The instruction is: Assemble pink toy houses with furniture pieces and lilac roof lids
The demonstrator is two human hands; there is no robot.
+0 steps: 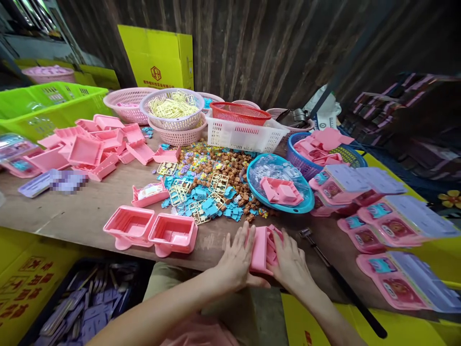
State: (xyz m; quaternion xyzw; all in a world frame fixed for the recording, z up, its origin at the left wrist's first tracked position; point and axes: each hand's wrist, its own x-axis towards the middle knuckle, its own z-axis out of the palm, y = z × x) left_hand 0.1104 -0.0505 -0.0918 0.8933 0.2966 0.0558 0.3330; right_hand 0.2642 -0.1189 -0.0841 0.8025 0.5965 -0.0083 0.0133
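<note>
Both hands grip a pink plastic case at the table's near edge: left hand flat against its left side, right hand curled over its right. Two open pink trays lie to the left, near scattered blue and brown toy pieces. A yellow carton behind bears a red logo; its writing is too small to read.

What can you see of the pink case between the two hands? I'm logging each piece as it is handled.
The pink case looks like moulded glossy plastic, standing on edge at the near rim of the wooden table. It seems hinged and partly open, with inner ribs showing on its right side. The left hand presses flat against its left face; the right hand grips its right side, fingers reaching inside. Its contents cannot be made out.
</note>
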